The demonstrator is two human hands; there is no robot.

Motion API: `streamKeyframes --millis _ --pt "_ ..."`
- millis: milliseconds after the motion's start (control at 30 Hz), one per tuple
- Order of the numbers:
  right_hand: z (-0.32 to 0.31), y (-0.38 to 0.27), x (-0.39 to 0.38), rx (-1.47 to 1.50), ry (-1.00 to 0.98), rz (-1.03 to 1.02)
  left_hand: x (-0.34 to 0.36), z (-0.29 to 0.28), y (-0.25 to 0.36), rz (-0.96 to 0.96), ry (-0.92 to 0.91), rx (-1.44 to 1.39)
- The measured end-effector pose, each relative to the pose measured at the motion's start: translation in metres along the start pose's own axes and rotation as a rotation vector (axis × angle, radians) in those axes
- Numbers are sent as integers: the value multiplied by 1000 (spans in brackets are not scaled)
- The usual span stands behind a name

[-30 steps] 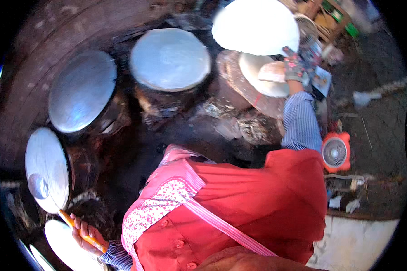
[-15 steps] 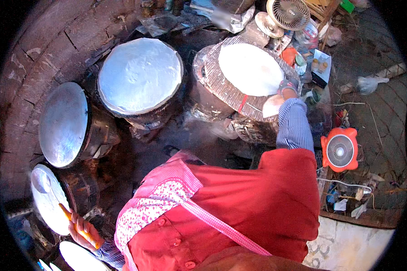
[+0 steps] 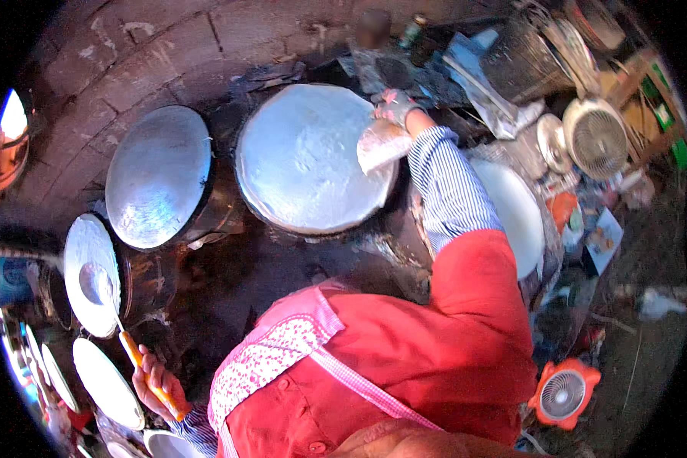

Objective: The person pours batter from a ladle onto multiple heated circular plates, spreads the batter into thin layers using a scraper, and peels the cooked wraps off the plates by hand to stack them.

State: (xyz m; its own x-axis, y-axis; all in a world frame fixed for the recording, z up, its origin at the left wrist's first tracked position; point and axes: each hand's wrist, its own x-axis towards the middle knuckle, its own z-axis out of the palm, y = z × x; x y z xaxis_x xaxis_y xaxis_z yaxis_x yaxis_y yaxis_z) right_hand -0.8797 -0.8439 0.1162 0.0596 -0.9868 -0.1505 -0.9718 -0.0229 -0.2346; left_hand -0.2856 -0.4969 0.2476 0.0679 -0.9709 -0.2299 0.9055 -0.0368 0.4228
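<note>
My left hand (image 3: 159, 385) is closed round the orange handle of a metal ladle (image 3: 95, 282). The ladle's bowl rests on or just over a round griddle (image 3: 84, 238) coated in white batter. My right hand (image 3: 395, 108), in a grey and pink glove, is at the right rim of a large round griddle covered by a thin white sheet of batter (image 3: 298, 164). From that hand a flat, pale, fan-shaped scraper (image 3: 380, 145) reaches down over the sheet's edge; the fingers' grip on it is partly hidden.
Left of the large griddle is a bare dark metal griddle (image 3: 159, 177). A white round sheet (image 3: 511, 210) lies on a woven tray behind my right arm. More white discs (image 3: 107, 384) stand at lower left. A beige fan (image 3: 595, 137) and an orange fan (image 3: 563, 393) are at the right.
My right hand has moved left with the scraper, from the woven tray to the large griddle's rim. My left hand still holds the ladle over the batter. The view has turned.
</note>
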Motion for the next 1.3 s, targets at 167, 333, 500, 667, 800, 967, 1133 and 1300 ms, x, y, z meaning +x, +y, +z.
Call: streamKeyframes --millis 167,333,500,667,800,967,1133,1300 --pt "-19 -44 76 -406 -370 10 -40 -1 -7 176 115 39" --pt "21 -40 110 -683 -460 -203 -70 -9 -11 222 135 -18" --pt "-30 -60 65 -523 -205 -113 -63 -29 -1 184 124 -48" --pt "-144 -104 -70 -395 68 -264 -42 -49 7 110 -19 -37" --pt "-188 -69 -166 -138 383 -90 -31 -60 14 17 -123 -11" --pt "-229 -41 -312 -689 502 261 -13 -74 20 -145 -196 -41" --pt "-141 -15 -425 -594 436 379 -6 -67 16 -195 -207 32" --pt "-62 19 -451 -462 142 581 -2 -60 9 -248 -210 29"
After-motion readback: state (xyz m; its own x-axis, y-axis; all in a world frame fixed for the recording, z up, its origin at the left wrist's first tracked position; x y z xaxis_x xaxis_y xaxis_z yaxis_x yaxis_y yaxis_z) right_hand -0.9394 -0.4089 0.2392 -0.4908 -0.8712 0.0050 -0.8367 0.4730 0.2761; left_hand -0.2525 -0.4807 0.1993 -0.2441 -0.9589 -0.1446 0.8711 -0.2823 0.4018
